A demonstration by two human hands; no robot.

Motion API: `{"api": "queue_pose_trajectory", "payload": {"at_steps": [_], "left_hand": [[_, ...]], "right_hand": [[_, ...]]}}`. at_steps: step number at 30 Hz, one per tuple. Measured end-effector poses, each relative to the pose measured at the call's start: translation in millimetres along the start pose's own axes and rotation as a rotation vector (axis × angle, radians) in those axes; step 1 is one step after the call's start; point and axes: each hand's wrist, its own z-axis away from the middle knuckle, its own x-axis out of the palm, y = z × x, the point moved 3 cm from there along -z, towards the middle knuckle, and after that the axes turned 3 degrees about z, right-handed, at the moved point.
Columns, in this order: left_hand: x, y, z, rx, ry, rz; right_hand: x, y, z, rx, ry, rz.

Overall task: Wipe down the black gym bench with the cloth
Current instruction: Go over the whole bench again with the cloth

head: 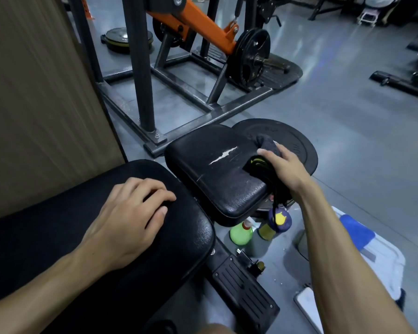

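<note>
right hand [284, 165] grips cloth [263, 150] on bench [217, 174].

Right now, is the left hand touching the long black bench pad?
Touching. The head view shows the left hand resting palm-down on the long bench pad, fingers curled against its surface.

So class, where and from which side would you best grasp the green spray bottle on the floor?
Take the green spray bottle by its narrow neck under the trigger head, coming from above on the open floor side. It appears upright, and the seat pad overhangs it.
</note>
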Motion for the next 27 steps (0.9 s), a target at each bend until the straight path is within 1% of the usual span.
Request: {"api": "queue_pose_trajectory", "payload": {"at_steps": [2, 5, 7, 9, 12, 15, 18, 20, 22, 24, 27], "left_hand": [[-1.1, 0.8, 0.4, -0.009, 0.001, 0.006], [-2.0, 2.1, 1.5, -0.012, -0.001, 0.008], [-1.3, 1.7, 1.8, -0.003, 0.004, 0.011], [-0.8, 0.9, 1.3, 0.000, 0.018, 0.020], [1.5, -0.9, -1.7, 0.009, 0.033, 0.025], [1.0, -2.8, -2.5, 0.003, 0.024, 0.034], [-0.7, -2.6, -2.6, -0.010, 0.016, 0.041], [-0.5, -2.1, -1.4, -0.013, 0.011, 0.035], [0.2, -1.9, -1.0, -0.015, 0.006, 0.041], [1.1, -2.9, -1.5, -0.013, 0.006, 0.052], [2.1, -3.4, -2.8, -0.006, 0.017, 0.048]], "right_hand": [[-0.8, -0.2, -1.9, -0.006, -0.044, 0.016], [2.9, 12.7, 21.4, -0.054, 0.004, -0.039], [1.7, 17.4, 32.8, -0.075, -0.001, -0.049], [-2.5, 12.3, 25.0, -0.087, -0.026, 0.022], [-2.7, -12.3, -16.7, -0.090, -0.136, 0.218], [22.9, -48.1, -68.9, -0.066, -0.217, 0.451], [55.9, -71.6, -91.5, -0.114, -0.216, 0.589], [57.0, -70.5, -87.7, -0.152, -0.178, 0.673], [41.5, -56.6, -79.5, -0.140, -0.184, 0.676], [26.1, -44.5, -74.8, -0.073, -0.244, 0.617], [29.4, -49.1, -88.5, -0.048, -0.312, 0.635]]}}
